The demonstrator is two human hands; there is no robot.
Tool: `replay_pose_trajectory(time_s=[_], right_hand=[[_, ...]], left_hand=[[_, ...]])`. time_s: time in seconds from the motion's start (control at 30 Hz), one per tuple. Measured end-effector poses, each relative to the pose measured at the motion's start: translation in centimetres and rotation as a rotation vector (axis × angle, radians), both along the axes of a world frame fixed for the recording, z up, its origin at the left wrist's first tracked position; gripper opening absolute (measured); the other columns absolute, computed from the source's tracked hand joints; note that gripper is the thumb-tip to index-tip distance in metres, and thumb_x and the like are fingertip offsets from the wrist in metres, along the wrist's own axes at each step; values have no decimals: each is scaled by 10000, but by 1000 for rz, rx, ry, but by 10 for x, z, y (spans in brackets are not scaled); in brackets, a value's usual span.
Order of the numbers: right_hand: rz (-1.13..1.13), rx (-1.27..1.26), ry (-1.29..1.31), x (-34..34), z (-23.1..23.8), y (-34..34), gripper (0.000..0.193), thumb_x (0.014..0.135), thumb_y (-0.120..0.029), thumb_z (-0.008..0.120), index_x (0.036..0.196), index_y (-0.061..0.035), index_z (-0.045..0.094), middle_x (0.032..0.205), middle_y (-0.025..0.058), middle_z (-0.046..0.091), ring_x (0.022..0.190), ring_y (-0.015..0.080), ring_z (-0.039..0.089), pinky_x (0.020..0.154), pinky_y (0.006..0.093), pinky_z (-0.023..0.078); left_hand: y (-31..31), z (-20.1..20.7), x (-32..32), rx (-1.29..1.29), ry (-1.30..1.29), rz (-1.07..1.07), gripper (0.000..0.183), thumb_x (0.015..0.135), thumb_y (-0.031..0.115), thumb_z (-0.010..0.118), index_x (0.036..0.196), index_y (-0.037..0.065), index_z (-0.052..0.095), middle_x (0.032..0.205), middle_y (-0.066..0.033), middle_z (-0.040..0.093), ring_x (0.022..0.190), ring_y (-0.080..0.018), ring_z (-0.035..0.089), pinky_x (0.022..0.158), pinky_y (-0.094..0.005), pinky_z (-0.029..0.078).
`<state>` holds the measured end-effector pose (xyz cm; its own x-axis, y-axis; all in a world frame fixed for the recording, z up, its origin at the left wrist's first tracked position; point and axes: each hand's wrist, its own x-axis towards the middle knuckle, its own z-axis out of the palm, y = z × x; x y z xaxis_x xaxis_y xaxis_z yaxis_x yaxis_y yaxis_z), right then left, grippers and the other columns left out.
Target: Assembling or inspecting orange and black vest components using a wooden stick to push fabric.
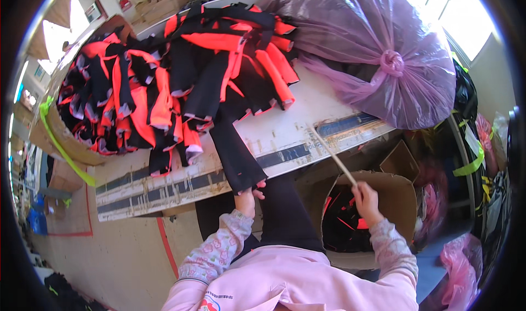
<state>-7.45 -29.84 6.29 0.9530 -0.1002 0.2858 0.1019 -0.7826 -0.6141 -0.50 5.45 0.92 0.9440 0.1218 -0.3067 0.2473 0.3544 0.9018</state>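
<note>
My left hand (247,202) is at the table's near edge, closed on the lower end of a black fabric tube (235,155). That piece hangs down from a heap of black and bright orange-red fabric pieces (230,59) on the white table (279,130). Off to the right, my right hand (367,202) grips a thin pale wooden stick (338,160). The stick slants up and left, its far tip over the table's edge strip. Below the right hand, an open cardboard box (397,201) contains more black and orange-red pieces.
A large knotted purple plastic bag (378,42) covers the table's far right. At the left, a cardboard box (41,130) with a lime-green strap (63,146) is packed with similar fabric pieces. Pink plastic bags (460,267) lie at the lower right. Red lines (166,242) mark the floor.
</note>
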Motion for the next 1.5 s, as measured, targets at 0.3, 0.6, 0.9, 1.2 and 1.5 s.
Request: replay_pose_trajectory(time_s=[0.3, 0.6, 0.9, 1.2, 1.5], right_hand=[[150, -449, -300, 228, 65, -12, 100, 786, -109, 564, 857, -41, 577, 862, 128, 580, 863, 313, 556, 734, 372, 465], [-492, -573, 205, 346, 78, -90, 118, 855, -114, 474, 940, -35, 500, 899, 184, 642, 826, 355, 639, 692, 440, 513], [-732, -575, 67, 362, 79, -119, 211, 881, -116, 388, 1035, -38, 510, 816, 206, 655, 791, 365, 650, 668, 444, 530], [-723, -646, 102, 358, 92, -98, 714, 674, -397, 742, 1196, -98, 358, 1136, 190, 535, 896, 334, 627, 724, 404, 521], [-754, -728, 75, 369, 73, -114, 295, 800, -210, 585, 1032, -37, 527, 965, 136, 619, 855, 308, 645, 679, 415, 528]], left_hand=[[-4, 5, -1, 20, 51, -97, 253, 934, 233, 466, 959, 7, 577, 788, -133, 615, 589, -180, 579, 511, -286, 493], [-2, 0, -4, 3, 19, -96, 206, 933, 193, 474, 961, 14, 570, 836, -97, 596, 686, -230, 617, 528, -334, 510], [-2, 4, 0, 88, 32, -142, 303, 955, 262, 418, 963, 6, 580, 825, -113, 621, 670, -195, 604, 563, -294, 501], [0, 3, 0, 59, 59, -103, 210, 940, 214, 459, 963, 38, 572, 818, -83, 598, 699, -219, 623, 554, -326, 508], [-1, 2, -8, 94, 46, -185, 246, 946, 229, 435, 950, 20, 566, 795, -126, 613, 629, -211, 589, 542, -317, 500]])
